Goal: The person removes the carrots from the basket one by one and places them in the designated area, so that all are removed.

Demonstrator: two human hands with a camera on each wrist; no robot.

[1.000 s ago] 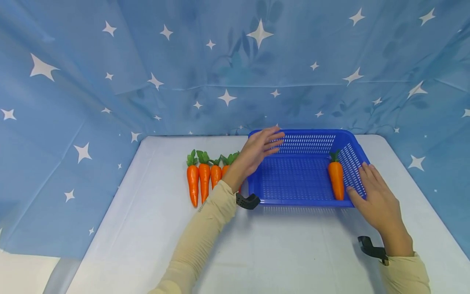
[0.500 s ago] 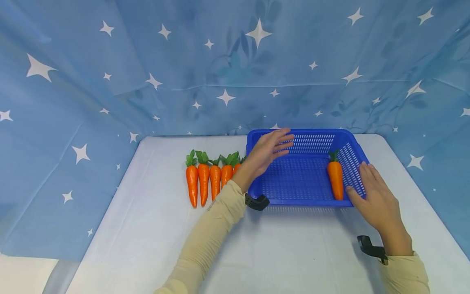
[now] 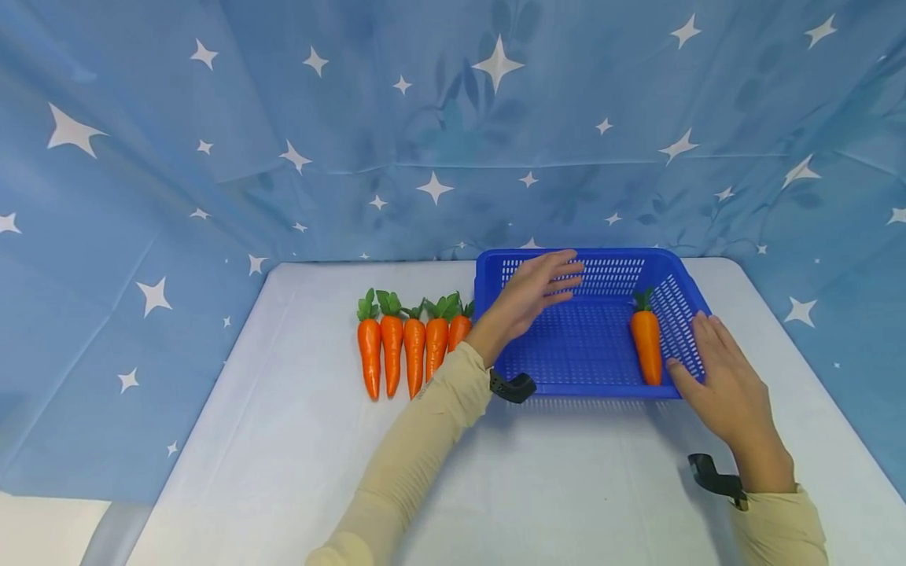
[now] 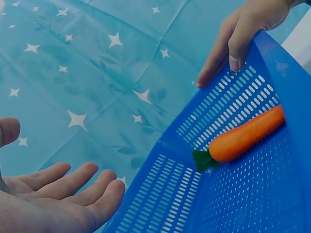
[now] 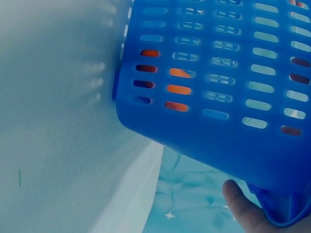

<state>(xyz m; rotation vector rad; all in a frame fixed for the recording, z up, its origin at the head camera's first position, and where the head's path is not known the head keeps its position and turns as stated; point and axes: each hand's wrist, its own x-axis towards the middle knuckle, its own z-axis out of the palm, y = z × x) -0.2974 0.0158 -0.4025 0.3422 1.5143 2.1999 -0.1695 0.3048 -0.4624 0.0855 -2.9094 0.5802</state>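
Observation:
My left hand [image 3: 532,295] is over the left part of the blue plastic basket [image 3: 587,390], palm facing inward, fingers relaxed and spread, holding nothing. My right hand [image 3: 732,397] grips the basket's right rim near the front corner; in the left wrist view its thumb [image 4: 240,46] comes over the rim onto the inner wall. One orange carrot [image 3: 646,346] with green leaves lies inside along the right wall. Left of the basket, several more carrots [image 3: 370,358] lie side by side on the table, the rightmost partly hidden by my left forearm.
The white-covered table [image 3: 566,487] stands against a blue star-patterned curtain [image 3: 453,118]. The basket sits near the table's back edge. Black wrist mounts [image 3: 515,387] stick out from both wrists.
My left hand has moved to the right, further over the basket, and its forearm now uncovers more of the carrot row. My right hand and the basket have stayed put.

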